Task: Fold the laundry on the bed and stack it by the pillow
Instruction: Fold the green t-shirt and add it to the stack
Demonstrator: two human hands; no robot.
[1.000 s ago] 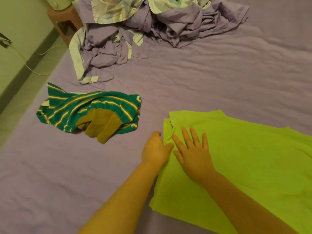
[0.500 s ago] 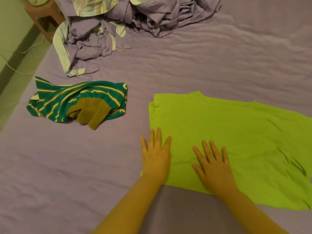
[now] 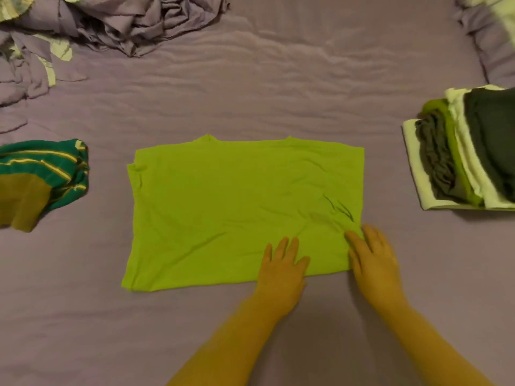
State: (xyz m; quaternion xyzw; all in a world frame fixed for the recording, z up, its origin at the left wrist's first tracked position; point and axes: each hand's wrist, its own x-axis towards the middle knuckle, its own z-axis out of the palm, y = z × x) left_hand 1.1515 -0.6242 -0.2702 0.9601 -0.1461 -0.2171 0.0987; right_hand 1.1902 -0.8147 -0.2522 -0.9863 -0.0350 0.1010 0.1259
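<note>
Head view, both hands flat, fingers spread on lime shirt (image 3: 237, 207), left hand (image 3: 282, 270), right hand (image 3: 374, 264), folded stack (image 3: 459, 154) cut off.

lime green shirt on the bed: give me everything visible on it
The lime green shirt is thin, soft-looking fabric, lying flat on the purple bedsheet as a rough rectangle, apparently folded once. Light creases run toward its near right corner. The left hand lies flat on its near edge; the right hand rests at the near right corner, fingers straight.
</note>
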